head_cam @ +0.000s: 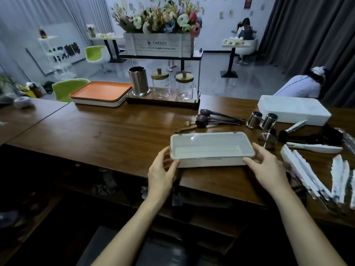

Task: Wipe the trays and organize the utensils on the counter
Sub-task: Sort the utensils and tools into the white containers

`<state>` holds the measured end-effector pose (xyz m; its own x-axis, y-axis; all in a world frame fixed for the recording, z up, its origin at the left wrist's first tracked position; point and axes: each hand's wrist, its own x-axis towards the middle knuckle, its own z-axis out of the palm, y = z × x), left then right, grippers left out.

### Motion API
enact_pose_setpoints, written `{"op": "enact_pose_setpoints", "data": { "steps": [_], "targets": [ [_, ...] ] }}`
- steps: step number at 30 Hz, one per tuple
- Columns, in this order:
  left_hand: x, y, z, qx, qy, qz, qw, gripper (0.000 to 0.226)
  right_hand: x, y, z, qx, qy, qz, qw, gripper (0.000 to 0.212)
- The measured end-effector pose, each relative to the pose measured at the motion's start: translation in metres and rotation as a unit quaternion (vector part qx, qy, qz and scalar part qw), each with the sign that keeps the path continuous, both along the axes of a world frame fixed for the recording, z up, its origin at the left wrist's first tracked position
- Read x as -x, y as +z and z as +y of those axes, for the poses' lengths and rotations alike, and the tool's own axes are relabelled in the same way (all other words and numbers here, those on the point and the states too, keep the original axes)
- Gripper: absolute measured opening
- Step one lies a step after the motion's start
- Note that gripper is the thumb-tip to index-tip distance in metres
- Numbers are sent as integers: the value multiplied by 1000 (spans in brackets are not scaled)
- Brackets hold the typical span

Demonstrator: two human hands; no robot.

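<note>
You grip a white lidded box (pixel 211 148) at both ends, your left hand (pixel 163 169) curled round its left corner and your right hand (pixel 267 166) round its right, at the counter's (pixel 115 131) near edge. The trays (pixel 99 92) sit stacked at the far left, orange one on top; whether they have been wiped cannot be told, and no cloth shows. Sorting looks barely begun: dark spoons (pixel 215 119) lie loose just behind the box, two steel cups (pixel 262 120) lie tipped beside them, and blurred white pieces (pixel 307 175) are strewn to your right. The box lid is shut, with nothing seen inside.
</note>
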<state>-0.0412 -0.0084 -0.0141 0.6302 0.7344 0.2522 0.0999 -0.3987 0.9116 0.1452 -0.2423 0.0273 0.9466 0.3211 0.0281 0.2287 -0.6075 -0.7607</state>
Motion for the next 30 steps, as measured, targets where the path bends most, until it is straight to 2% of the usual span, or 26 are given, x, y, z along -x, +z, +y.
{"op": "enact_pose_setpoints", "data": {
  "steps": [3,10,14,19,25,30],
  "targets": [
    [4,-1,2,19,-7,7,1000,56,2,2,-5,10,-11,10,1000,71],
    [-1,-2,-4,52,27,-16,998,44,-2,6,-11,23,-1,-3,1000,62],
    [-3,-3,-5,37,30,-3,999,45,-14,3,-13,23,7,-12,1000,71],
    [-4,2,-7,19,32,5,999,39,-22,12,-9,-39,11,-40,998,37],
    [-9,8,3,-39,44,-2,998,27,-35,13,-9,-182,45,37,982,41],
    [-19,21,23,-55,-17,38,998,30,-34,13,-5,-278,86,84,953,49]
  ]
}}
